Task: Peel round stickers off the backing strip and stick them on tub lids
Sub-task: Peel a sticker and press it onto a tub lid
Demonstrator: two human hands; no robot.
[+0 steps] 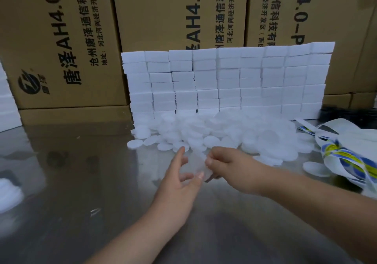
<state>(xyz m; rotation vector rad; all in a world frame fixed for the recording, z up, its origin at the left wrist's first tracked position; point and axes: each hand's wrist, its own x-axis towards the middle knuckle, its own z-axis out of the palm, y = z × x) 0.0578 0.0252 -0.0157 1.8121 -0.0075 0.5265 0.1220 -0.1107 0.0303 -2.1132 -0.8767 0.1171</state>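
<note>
Pinched in right grip: one round translucent lid, blurred, low over steel table. Left grip spread, thumb touching lid's edge. Just behind, heaped lids against foam blocks; sticker strip far right; open room leftward.

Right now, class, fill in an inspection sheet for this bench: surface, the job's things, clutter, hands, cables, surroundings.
Surface: shiny metal table, reflective.
Job's things: heap of white round lids; one clear lid held between the hands; sticker strip with blue and yellow stickers, lying loose at the right.
Clutter: wall of stacked white blocks behind the heap; blurred white items at the left edge.
Hands: right hand pinches the clear lid; left hand open, fingers spread at its edge.
Cables: nothing seen.
Surroundings: printed cardboard cartons stacked behind the table.
</note>
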